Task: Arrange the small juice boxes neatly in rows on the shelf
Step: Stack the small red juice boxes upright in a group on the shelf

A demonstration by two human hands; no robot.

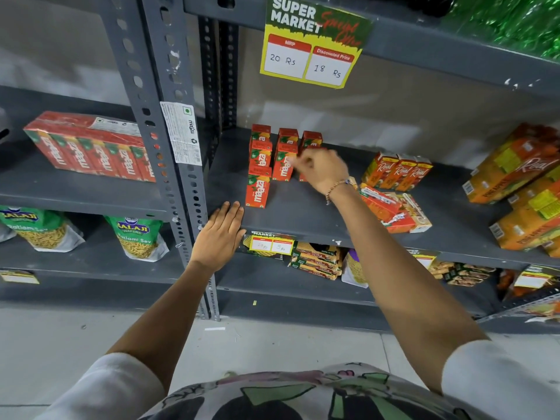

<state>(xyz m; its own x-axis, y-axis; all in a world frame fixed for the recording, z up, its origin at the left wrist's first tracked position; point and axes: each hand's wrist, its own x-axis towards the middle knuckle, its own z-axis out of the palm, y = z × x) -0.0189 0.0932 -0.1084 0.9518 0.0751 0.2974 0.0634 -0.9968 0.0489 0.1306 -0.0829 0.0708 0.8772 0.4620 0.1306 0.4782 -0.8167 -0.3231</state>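
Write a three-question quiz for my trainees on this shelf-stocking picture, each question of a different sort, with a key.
1. True or false: the left hand lies flat on the front edge of the shelf.
2. What is the right hand reaching to? A) the snack bags B) the upright red juice boxes C) the price sign
3. Fill in: the discounted price on the sign reads ___ Rs.

Key: 1 true; 2 B; 3 18.
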